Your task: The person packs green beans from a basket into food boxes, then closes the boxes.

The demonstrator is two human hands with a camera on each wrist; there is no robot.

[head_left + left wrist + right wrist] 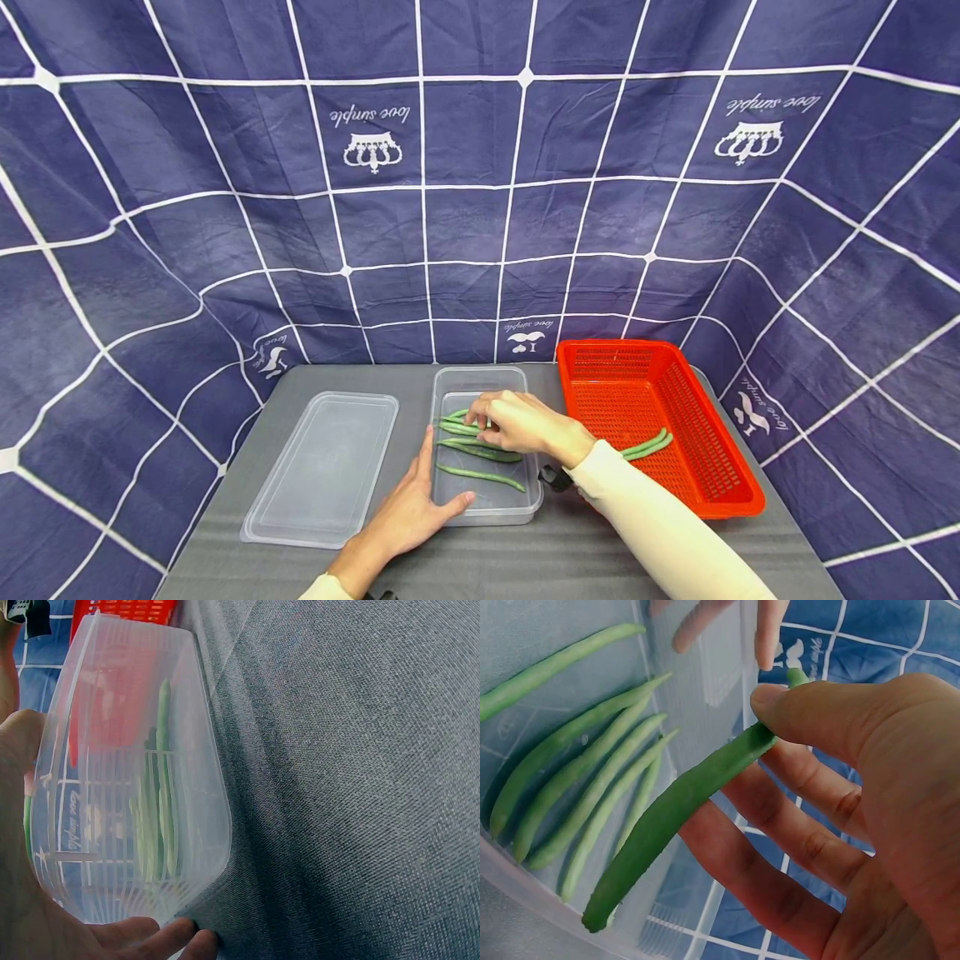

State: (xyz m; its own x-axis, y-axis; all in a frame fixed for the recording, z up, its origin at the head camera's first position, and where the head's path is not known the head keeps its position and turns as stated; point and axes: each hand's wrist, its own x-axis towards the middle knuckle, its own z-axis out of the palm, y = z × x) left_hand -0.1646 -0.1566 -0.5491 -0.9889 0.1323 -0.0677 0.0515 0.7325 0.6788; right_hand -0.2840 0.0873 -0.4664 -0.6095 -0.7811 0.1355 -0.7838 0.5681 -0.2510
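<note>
My right hand [513,421] is over a clear plastic container [491,503], pinching a green bean [679,802] near one end between thumb and fingers. The bean slants above several other green beans [592,795], which lie roughly side by side on the container's floor. In the head view the held bean is mostly hidden by my right hand. Spread around the container's near left corner, my left hand [405,508] has its fingers straight along the left wall and its thumb at the near rim. Through the wall, beans [165,787] show in the left wrist view.
A translucent flat lid [322,467] lies on the grey cloth-covered table [487,567] to the left. To the right stands a red perforated basket [615,404] with a few green beans [651,447] in it. Blue checked cloth [465,225] hangs around the back and sides.
</note>
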